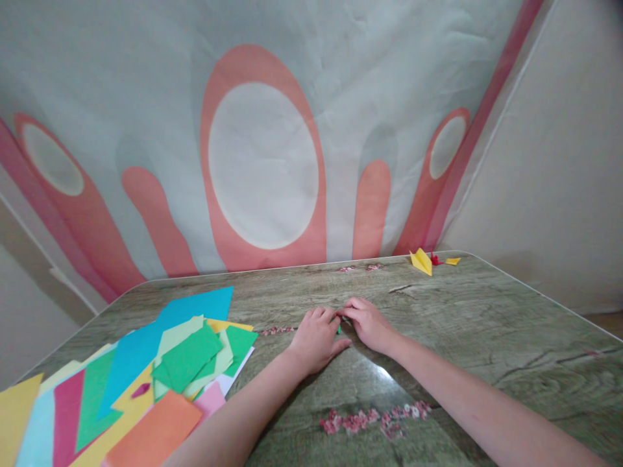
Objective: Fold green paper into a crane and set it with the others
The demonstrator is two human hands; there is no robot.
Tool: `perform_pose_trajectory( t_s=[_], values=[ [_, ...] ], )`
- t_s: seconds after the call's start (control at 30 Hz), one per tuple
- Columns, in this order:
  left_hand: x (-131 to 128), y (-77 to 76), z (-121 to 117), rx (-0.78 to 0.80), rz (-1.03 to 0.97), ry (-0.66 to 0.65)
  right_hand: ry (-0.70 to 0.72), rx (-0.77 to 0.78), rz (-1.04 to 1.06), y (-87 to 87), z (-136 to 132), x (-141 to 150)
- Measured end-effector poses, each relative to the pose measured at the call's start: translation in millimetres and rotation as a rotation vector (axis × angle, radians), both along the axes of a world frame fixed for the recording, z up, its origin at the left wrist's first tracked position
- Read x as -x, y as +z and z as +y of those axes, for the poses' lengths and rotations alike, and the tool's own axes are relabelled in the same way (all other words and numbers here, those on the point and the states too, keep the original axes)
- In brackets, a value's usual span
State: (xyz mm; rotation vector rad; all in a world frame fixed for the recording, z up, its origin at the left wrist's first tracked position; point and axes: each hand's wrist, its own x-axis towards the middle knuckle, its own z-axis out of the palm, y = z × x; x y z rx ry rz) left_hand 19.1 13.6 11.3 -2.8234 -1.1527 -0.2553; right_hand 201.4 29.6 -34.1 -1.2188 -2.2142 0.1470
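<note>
My left hand rests on the table with its fingers bent and its thumb stretched toward the right. My right hand meets it from the other side, fingertips pressed together close to the left fingertips. A small piece of green paper peeks out between the two hands. Most of that piece is hidden by the fingers, so its folded shape cannot be made out.
Coloured paper sheets, among them a blue sheet and an orange sheet, lie heaped at the left. A folded yellow paper, a small red paper piece and another yellow piece sit by the far edge of the wood-patterned table.
</note>
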Motion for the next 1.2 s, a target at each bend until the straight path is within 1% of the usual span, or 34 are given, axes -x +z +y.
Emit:
perform_pose_trajectory(
  t_s=[0.2,0.33,0.63,0.73,0.87,1.03,1.1,1.2],
  values=[
    [2,3.1,1,-0.012,0.016,-0.003,-0.008,0.029,-0.026,-1.8,5,0],
    [4,3.6,1,-0.007,0.011,-0.015,-0.044,0.028,-0.058,-1.2,6,2],
    [8,6.3,2,0.068,-0.013,-0.061,-0.065,0.022,-0.13,4.2,5,2],
    [9,11.2,1,0.095,0.02,-0.078,-0.076,0.023,-0.162,6.8,4,3],
    [10,21.7,-2,0.137,0.088,-0.08,-0.07,0.038,-0.169,10.2,4,2],
    [11,31.9,-10,0.227,0.157,-0.082,-0.061,0.026,-0.202,13.2,1,3],
    [12,31.7,-12,0.233,0.146,-0.087,-0.057,0.001,-0.229,13.3,-2,4],
    [15,26.0,-8,0.234,0.081,-0.114,-0.023,-0.048,-0.251,12.4,-7,5]
  ],
)
